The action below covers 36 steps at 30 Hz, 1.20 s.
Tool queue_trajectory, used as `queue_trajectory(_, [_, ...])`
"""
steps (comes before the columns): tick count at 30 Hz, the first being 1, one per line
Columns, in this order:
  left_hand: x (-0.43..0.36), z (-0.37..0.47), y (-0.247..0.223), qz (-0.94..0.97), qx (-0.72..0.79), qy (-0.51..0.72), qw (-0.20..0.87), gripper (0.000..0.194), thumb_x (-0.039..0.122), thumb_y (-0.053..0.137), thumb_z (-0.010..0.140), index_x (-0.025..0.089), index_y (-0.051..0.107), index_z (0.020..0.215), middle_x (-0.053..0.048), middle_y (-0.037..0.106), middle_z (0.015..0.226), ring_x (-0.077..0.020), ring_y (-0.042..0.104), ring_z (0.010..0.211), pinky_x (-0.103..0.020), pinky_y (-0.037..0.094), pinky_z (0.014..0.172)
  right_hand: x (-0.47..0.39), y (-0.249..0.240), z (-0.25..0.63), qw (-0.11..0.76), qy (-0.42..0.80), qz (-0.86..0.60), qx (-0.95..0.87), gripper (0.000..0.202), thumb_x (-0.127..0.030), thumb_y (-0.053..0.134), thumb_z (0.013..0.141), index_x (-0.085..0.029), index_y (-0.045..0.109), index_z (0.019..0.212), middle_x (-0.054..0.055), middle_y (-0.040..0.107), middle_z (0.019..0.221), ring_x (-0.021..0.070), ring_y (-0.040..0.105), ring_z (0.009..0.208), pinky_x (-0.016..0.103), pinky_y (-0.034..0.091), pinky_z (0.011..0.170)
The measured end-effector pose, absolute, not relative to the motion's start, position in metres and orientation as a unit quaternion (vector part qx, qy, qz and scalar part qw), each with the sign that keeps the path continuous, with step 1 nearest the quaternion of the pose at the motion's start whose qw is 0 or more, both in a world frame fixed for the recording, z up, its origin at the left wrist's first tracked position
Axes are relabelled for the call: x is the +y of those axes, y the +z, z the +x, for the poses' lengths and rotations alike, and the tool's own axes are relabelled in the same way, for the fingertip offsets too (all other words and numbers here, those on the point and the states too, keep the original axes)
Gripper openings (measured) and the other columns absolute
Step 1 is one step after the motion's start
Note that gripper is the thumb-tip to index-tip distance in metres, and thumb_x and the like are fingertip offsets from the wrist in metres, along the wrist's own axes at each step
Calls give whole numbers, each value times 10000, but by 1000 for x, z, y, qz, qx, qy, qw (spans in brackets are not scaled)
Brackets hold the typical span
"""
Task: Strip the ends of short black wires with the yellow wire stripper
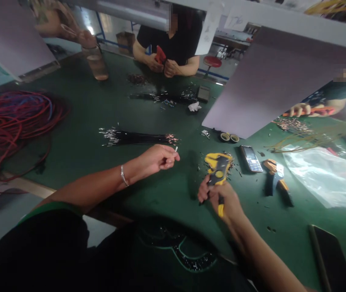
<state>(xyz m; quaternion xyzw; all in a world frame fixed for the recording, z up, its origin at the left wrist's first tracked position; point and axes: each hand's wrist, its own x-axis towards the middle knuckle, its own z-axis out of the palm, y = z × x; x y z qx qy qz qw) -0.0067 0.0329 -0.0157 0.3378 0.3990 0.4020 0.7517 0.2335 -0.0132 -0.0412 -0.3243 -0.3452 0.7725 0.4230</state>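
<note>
My left hand (160, 157) is closed, thumb and fingers pinching a small white-tipped piece (176, 149) too small to name. It is just in front of the copper-ended side of a bundle of black wires (139, 138) with silvery ends on the left. My right hand (223, 198) is wrapped around yellow-and-black wire strippers (220, 168), their head pointing away from me. Beneath and beside that head lies a pile of small dark scraps (231, 161). A few small white pieces (205, 133) are on the green table (160, 198) farther back.
Red and blue cable coils (20, 117) lie at left. On the right are a keypad phone (251, 158), a second tool (278, 178), tape rolls (229, 138), a plastic bag (325, 174) and a dark smartphone (331, 255). Opposite, a person (169, 44) holds a red tool. A pale panel (267, 81) stands upright.
</note>
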Motion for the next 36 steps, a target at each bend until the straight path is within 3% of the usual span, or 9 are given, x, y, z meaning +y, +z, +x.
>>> queue_trajectory(2, [38, -8, -18, 329, 401, 427, 741, 97, 76, 628, 727, 100, 649, 635, 0, 433, 482, -53, 367, 405, -246, 167, 387, -4, -39, 241, 454, 748, -331, -353, 181, -91, 578, 633, -175, 587, 793, -9, 581, 619, 143, 536, 515, 313, 482, 514])
queue_trajectory(6, [43, -8, -21, 319, 377, 437, 751, 77, 95, 604, 761, 84, 645, 697, -7, 463, 506, -68, 426, 433, -219, 218, 391, -5, -48, 239, 378, 755, -322, -428, 269, -74, 597, 593, -165, 597, 847, 4, 608, 638, 176, 564, 537, 355, 488, 547])
queue_trajectory(14, [43, -12, -12, 272, 367, 465, 758, 78, 69, 579, 770, 71, 642, 724, -2, 471, 497, -79, 469, 456, -194, 271, 400, -11, -42, 239, 343, 708, -356, -504, 249, -201, 623, 687, -175, 573, 930, 17, 605, 707, 192, 571, 625, 366, 480, 628])
queue_trajectory(19, [44, -12, -7, 259, 356, 477, 761, 81, 30, 581, 735, 69, 650, 722, 2, 478, 505, -69, 466, 459, -185, 282, 401, -22, -21, 235, 239, 480, -441, -720, 166, -235, 572, 766, -176, 572, 921, 50, 612, 824, 187, 563, 696, 324, 455, 642])
queue_trajectory(24, [43, -15, -5, 264, 330, 484, 766, 60, 59, 605, 747, 62, 665, 750, 1, 483, 524, -65, 463, 470, -180, 277, 406, -38, -19, 211, 164, 244, -417, -860, 329, -176, 578, 699, -148, 585, 1027, 95, 639, 905, 233, 590, 791, 342, 462, 698])
queue_trajectory(27, [39, -16, 0, 288, 324, 485, 760, 46, 98, 631, 764, 70, 667, 759, 3, 484, 536, -65, 462, 474, -185, 271, 409, -41, -24, 202, 92, 145, -424, -889, 274, -227, 618, 714, -156, 611, 978, 101, 639, 890, 261, 581, 833, 357, 449, 718])
queue_trajectory(36, [28, -12, 17, 372, 321, 482, 725, 124, 199, 627, 813, 102, 676, 754, 1, 513, 498, -79, 460, 453, -202, 273, 410, -45, -1, 201, 0, 179, -410, -894, 280, -322, 654, 793, -161, 628, 1020, 99, 640, 952, 250, 590, 889, 338, 464, 711])
